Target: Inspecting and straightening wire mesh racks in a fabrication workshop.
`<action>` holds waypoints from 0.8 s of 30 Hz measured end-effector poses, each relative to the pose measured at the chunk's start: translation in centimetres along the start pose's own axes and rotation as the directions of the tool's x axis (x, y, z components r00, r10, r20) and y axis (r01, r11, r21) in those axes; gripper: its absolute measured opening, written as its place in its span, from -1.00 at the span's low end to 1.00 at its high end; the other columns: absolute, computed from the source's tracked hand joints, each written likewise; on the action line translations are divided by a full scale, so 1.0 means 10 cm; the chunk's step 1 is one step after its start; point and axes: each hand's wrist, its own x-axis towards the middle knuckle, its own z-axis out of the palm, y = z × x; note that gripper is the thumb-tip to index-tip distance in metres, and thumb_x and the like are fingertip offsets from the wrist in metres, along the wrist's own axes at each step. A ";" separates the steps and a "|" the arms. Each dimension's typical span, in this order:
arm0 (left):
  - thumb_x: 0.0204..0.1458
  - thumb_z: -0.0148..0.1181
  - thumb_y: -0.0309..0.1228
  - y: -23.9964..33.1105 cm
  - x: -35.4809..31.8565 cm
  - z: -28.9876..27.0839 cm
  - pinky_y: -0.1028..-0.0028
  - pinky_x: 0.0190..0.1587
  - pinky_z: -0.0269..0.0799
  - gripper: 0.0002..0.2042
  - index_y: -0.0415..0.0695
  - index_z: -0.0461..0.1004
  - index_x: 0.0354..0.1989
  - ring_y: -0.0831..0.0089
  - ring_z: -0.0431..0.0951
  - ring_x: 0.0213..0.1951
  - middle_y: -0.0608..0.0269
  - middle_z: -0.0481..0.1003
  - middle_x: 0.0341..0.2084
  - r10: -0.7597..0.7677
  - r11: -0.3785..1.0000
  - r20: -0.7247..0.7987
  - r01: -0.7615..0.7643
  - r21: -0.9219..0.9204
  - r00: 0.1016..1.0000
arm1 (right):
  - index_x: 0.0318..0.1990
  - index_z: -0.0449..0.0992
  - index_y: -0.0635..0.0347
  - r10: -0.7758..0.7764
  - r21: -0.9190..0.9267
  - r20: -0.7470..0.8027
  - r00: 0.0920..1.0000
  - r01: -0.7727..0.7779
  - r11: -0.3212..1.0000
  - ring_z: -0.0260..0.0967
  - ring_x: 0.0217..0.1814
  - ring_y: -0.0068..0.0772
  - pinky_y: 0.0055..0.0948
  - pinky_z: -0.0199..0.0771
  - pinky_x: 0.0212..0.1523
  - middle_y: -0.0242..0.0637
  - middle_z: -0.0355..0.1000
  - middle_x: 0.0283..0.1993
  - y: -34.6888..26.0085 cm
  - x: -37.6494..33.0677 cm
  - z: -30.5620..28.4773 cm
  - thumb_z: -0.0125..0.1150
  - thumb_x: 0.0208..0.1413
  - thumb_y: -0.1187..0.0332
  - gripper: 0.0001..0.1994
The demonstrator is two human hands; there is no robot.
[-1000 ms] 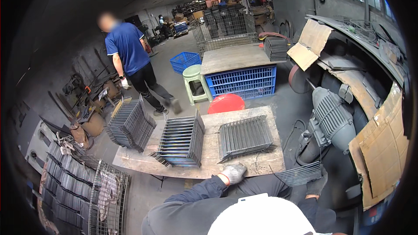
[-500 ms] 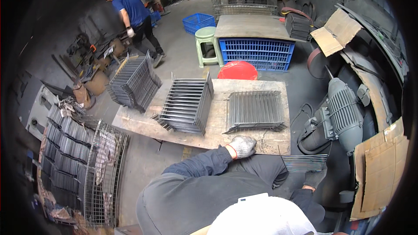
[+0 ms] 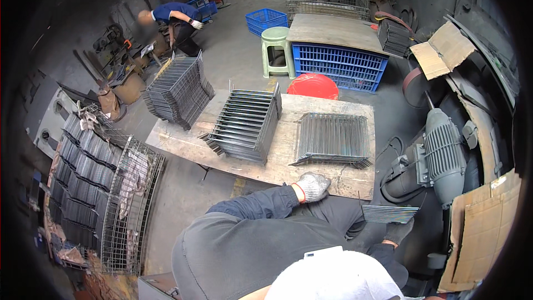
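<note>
Since half a second ago, the co-worker point(image 3: 171, 11) has bent low. My right fingers point(image 3: 401, 230) close on a wire rack point(image 3: 390, 214) beside the table point(image 3: 280, 171); it looks light, stiff, slick, best held by its rim. My left hand point(image 3: 312, 187) rests curled, grip unclear.

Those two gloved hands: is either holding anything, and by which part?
The right hand holds a wire rack by its lower edge, toward the picture's right. The left hand seems empty, though its palm is hidden.

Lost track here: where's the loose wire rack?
The wire rack is at lower right in the head view, in the right hand, beside the wooden table's near right corner.
</note>
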 end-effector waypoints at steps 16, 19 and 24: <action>0.20 0.37 -0.08 -0.45 0.00 0.04 0.10 -0.08 0.62 -0.63 -0.14 0.67 -0.04 0.00 0.72 -0.15 -0.02 0.69 -0.20 -0.174 0.907 -0.334 0.019 -0.421 0.926 | 0.49 0.42 0.11 -0.304 -0.715 0.182 0.935 0.338 0.612 0.30 0.52 -0.01 0.11 0.21 0.54 -0.13 0.43 0.48 0.25 0.36 -1.01 -0.20 0.56 -0.06 -0.41; 0.14 0.46 -0.09 -0.50 -0.03 0.07 0.13 -0.07 0.62 -0.60 -0.15 0.67 -0.03 0.02 0.73 -0.16 0.00 0.69 -0.24 -0.186 0.889 -0.345 0.008 -0.458 0.920 | 0.49 0.42 0.12 -0.002 -0.019 0.408 0.913 0.010 1.000 0.50 0.19 -0.15 -0.05 0.45 0.30 -0.14 0.57 0.29 0.09 0.18 -0.69 -0.19 0.57 -0.03 -0.42; 0.15 0.47 -0.13 -0.53 0.01 0.09 0.15 -0.08 0.62 -0.62 -0.16 0.67 -0.02 0.04 0.72 -0.15 -0.01 0.68 -0.22 -0.173 0.869 -0.377 -0.040 -0.494 0.910 | 0.51 0.41 0.09 0.033 0.071 0.247 0.968 -0.052 0.996 0.32 -0.33 -0.45 -0.30 0.41 -0.17 -0.29 0.56 -0.20 -0.02 0.15 -0.48 -0.15 0.57 -0.01 -0.44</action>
